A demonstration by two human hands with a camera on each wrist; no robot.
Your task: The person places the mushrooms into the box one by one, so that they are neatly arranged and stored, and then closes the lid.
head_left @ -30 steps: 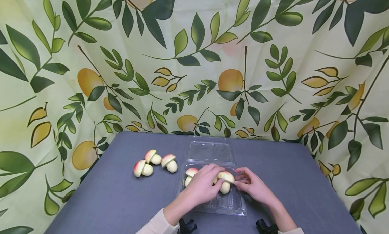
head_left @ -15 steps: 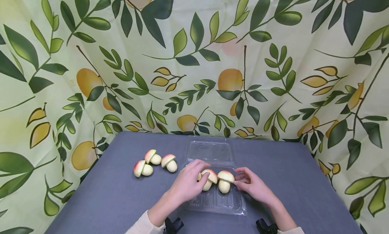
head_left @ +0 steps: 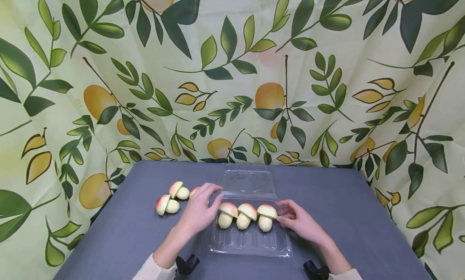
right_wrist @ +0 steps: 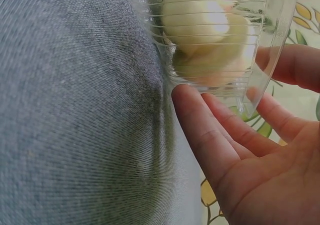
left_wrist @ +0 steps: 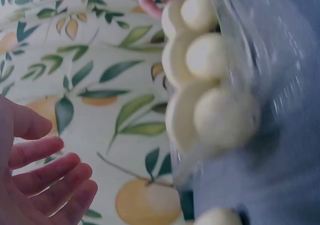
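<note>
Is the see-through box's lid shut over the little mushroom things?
No, the lid lies folded back on the far side of the clear box, leaving three mushroom-shaped pieces uncovered.

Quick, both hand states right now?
Left hand: open, holding nothing.
Right hand: open, fingers appearing to touch the side of the clear container.

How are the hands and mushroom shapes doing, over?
Left hand holds nothing. Right hand at the edge of the container. Three mushroom shapes inside, three more on the table. Lid folded back, out of the way.
</note>
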